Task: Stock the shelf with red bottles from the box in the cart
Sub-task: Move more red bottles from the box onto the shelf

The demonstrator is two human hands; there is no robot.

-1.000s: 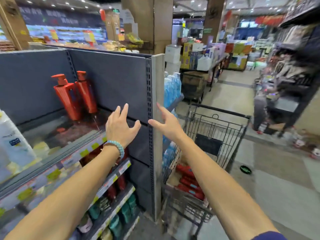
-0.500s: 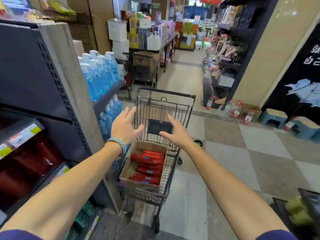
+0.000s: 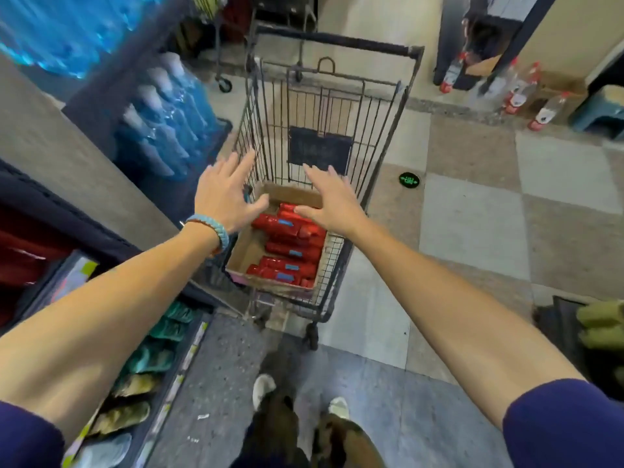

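Observation:
A black wire cart (image 3: pixel 381 136) stands in front of me on the aisle floor. Inside it lies an open cardboard box (image 3: pixel 248 253) with several red bottles (image 3: pixel 292 251) lying on their sides. My left hand (image 3: pixel 224 194), a blue braided band on its wrist, hovers above the box's left rim, fingers spread, holding nothing. My right hand (image 3: pixel 329 201) is over the far bottles, fingers apart and empty; its thumb reaches toward a bottle. The shelf (image 3: pixel 77 231) sits at my left with blurred red bottles (image 3: pixel 20 261) in it.
Blue bottles (image 3: pixel 169 123) fill the end rack left of the cart. Green and tan packs (image 3: pixel 148 359) line the lowest shelf. Clear bottles with red labels (image 3: pixel 520 92) stand on the floor at the far right. My feet (image 3: pixel 300 400) are just behind the cart.
My view has swung from the shelf down to the cart. Both empty hands moved from the shelf edge to above the box of red bottles, now lower and closer to them.

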